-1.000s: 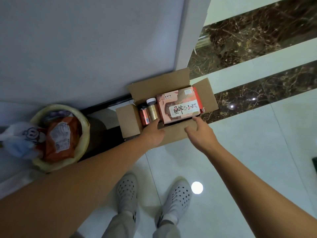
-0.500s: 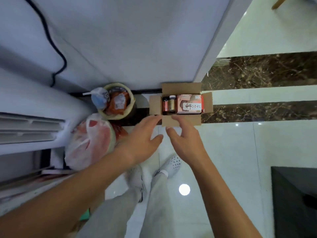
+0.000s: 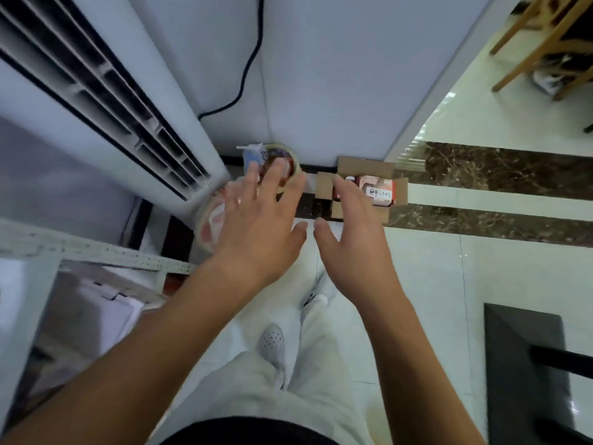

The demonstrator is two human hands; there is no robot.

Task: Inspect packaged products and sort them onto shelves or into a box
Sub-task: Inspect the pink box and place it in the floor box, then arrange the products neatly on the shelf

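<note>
An open cardboard box [image 3: 365,167] stands on the floor against the wall. Inside lie a pink carton with white label [image 3: 378,191] and a small jar with a white lid [image 3: 350,179]. My right hand [image 3: 353,232] hovers high above the box's left side, fingers spread and empty, hiding part of its contents. Left of it my left hand [image 3: 260,220] is also spread and empty, above a round basket [image 3: 296,165] holding packaged goods.
A white floor air conditioner [image 3: 106,101] stands at left with a black cable [image 3: 244,75] on the wall. A perforated white shelf rail [image 3: 96,252] is at lower left. A bagged red product [image 3: 211,220] lies under my left hand. A wooden chair [image 3: 542,36] is top right, dark furniture [image 3: 526,364] lower right.
The view has risen far above the box as I stood up. Both hands left the box's front flap and now float spread and empty above the floor.
</note>
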